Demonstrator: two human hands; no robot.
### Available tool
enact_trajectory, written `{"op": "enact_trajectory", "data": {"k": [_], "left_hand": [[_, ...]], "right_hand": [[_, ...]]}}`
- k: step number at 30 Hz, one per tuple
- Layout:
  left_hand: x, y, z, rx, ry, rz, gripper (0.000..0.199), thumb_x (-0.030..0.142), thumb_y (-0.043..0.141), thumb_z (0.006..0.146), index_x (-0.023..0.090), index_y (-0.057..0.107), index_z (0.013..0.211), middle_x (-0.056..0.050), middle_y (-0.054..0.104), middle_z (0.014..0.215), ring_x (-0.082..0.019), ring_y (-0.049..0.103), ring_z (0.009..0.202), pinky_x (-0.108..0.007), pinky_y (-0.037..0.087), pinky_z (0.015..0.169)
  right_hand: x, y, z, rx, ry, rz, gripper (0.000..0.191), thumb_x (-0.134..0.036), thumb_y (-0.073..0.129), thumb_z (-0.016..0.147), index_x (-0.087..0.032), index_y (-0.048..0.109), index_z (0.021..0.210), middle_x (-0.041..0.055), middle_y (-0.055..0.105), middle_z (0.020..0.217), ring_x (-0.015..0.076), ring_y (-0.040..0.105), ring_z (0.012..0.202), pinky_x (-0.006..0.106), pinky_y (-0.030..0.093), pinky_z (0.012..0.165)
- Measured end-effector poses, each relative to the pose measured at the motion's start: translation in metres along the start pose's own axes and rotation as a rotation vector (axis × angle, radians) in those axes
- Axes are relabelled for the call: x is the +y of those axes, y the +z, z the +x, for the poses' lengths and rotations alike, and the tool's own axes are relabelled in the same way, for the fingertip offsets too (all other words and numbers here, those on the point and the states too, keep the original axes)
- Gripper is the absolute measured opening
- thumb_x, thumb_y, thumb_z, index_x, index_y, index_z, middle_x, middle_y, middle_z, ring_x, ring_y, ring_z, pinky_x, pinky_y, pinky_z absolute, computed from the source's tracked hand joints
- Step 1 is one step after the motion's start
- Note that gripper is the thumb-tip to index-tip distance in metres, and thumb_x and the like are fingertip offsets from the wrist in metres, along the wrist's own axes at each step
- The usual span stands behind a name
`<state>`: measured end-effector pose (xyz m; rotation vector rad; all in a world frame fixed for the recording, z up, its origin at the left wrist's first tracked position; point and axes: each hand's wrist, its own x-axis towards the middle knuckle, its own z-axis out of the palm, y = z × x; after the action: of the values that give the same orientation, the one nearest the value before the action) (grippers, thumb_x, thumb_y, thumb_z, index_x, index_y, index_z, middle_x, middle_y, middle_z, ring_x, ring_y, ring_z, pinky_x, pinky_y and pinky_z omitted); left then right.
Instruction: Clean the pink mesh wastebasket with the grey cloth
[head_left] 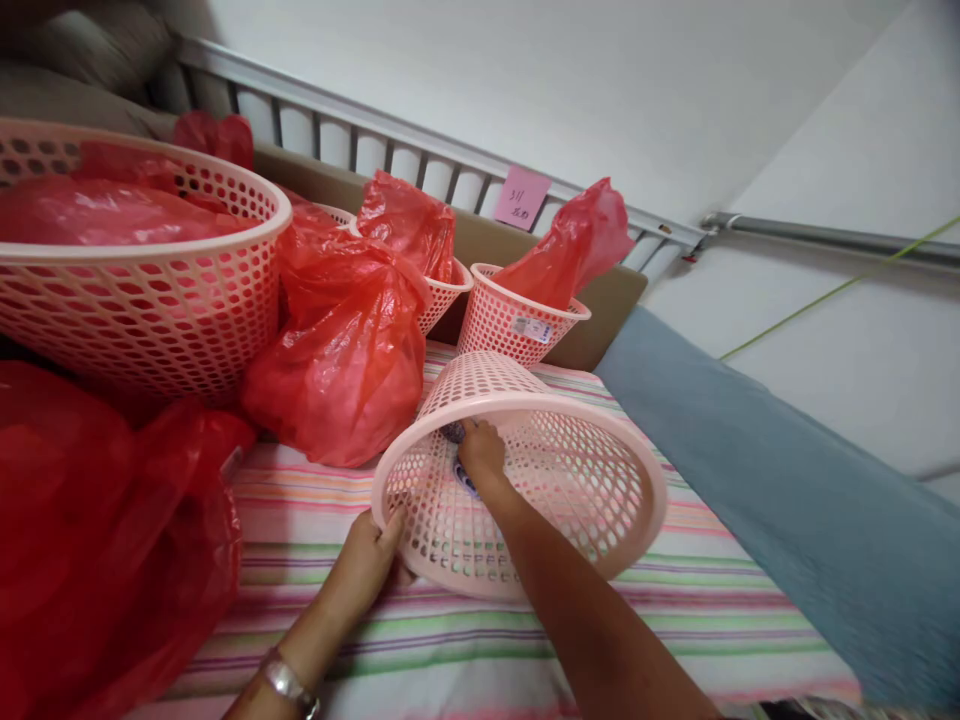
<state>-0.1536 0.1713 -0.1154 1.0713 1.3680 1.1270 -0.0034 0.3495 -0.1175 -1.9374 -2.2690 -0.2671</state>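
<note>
Left hand [373, 560] grips tilted pink basket [570, 490] rim; right hand [481, 452] inside.

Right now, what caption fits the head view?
Left hand steadies a tipped pink basket while the right hand reaches inside, beside red bags.

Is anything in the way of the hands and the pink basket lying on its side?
No. The left hand already grips the rim of the pink basket, and the right hand reaches inside to its bottom. The red bag sits beside it.
</note>
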Motion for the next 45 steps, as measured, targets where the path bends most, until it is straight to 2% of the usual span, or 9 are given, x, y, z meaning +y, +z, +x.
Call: {"op": "enact_trajectory", "data": {"k": [4,10,13,17,24,31,35,39,45], "left_hand": [[-0.011,0.011,-0.003,-0.028,-0.028,-0.012,0.057,0.056,0.034,0.082,0.013,0.058,0.053,-0.004,0.056,0.034,-0.015,0.053,0.03,-0.024,0.042,0.036],[-0.017,0.02,-0.007,-0.012,-0.046,-0.034,0.059,0.059,0.033,0.08,0.014,0.056,0.049,-0.004,0.056,0.034,-0.016,0.053,0.031,-0.023,0.04,0.035],[-0.013,0.021,-0.008,-0.004,-0.05,-0.034,0.057,0.061,0.035,0.078,0.015,0.056,0.051,-0.004,0.058,0.035,-0.016,0.054,0.033,-0.023,0.039,0.035],[-0.011,0.022,-0.008,-0.017,-0.061,-0.024,0.06,0.063,0.031,0.078,0.015,0.055,0.05,-0.003,0.055,0.031,-0.016,0.052,0.031,-0.024,0.039,0.034],[-0.017,0.03,-0.009,-0.068,-0.076,-0.019,0.065,0.062,0.03,0.079,0.014,0.052,0.041,-0.004,0.052,0.03,-0.013,0.048,0.027,-0.021,0.038,0.034],[-0.005,0.025,-0.011,-0.13,-0.149,-0.043,0.061,0.06,0.034,0.081,0.008,0.064,0.073,0.0,0.052,0.03,-0.016,0.053,0.03,-0.023,0.044,0.037],[0.009,0.004,-0.006,-0.007,-0.042,0.022,0.051,0.054,0.041,0.082,0.009,0.063,0.09,-0.001,0.06,0.039,-0.017,0.059,0.037,-0.022,0.044,0.04],[0.001,0.003,-0.001,-0.018,-0.033,-0.027,0.056,0.054,0.038,0.083,0.008,0.055,0.11,-0.001,0.064,0.045,-0.015,0.055,0.032,-0.022,0.041,0.035],[-0.014,0.017,-0.003,0.002,-0.086,-0.128,0.063,0.058,0.042,0.078,0.008,0.05,0.116,0.003,0.058,0.034,-0.019,0.057,0.032,-0.025,0.044,0.036]], "right_hand": [[-0.007,-0.019,-0.037,-0.023,-0.046,0.013,0.032,-0.017,0.043,0.081,-0.022,0.058,0.109,0.0077,0.058,0.087,0.0189,0.054,0.081,0.027,0.034,0.068],[-0.01,-0.044,-0.155,-0.058,-0.242,0.17,0.033,-0.017,0.057,0.068,-0.025,0.058,0.1,0.0049,0.055,0.097,0.0214,0.049,0.092,0.029,0.034,0.079],[-0.006,-0.05,-0.187,-0.075,-0.281,0.26,0.036,-0.015,0.057,0.067,-0.028,0.057,0.1,0.003,0.054,0.099,0.0212,0.047,0.094,0.029,0.033,0.081],[-0.004,-0.045,-0.168,-0.039,-0.234,0.279,0.037,-0.014,0.055,0.068,-0.027,0.056,0.102,0.0026,0.054,0.097,0.0198,0.048,0.094,0.028,0.034,0.082],[-0.007,-0.018,-0.056,0.028,-0.033,0.05,0.036,-0.017,0.048,0.077,-0.021,0.055,0.112,0.0081,0.059,0.094,0.0203,0.053,0.09,0.027,0.035,0.076],[-0.004,0.001,0.007,0.002,-0.007,0.037,0.031,-0.021,0.04,0.085,-0.018,0.058,0.111,0.0119,0.061,0.102,0.0229,0.051,0.097,0.029,0.035,0.079],[-0.002,0.004,0.01,0.005,-0.012,0.022,0.035,-0.017,0.039,0.084,-0.021,0.055,0.115,0.0102,0.059,0.101,0.0218,0.052,0.094,0.029,0.035,0.076],[-0.007,-0.007,-0.006,-0.001,-0.029,0.011,0.036,-0.014,0.041,0.081,-0.023,0.055,0.113,0.0088,0.058,0.093,0.0207,0.053,0.086,0.029,0.036,0.07],[-0.021,-0.036,-0.11,-0.023,-0.099,0.105,0.035,-0.018,0.051,0.073,-0.023,0.056,0.108,0.0084,0.057,0.093,0.0226,0.053,0.087,0.03,0.037,0.073]]}}
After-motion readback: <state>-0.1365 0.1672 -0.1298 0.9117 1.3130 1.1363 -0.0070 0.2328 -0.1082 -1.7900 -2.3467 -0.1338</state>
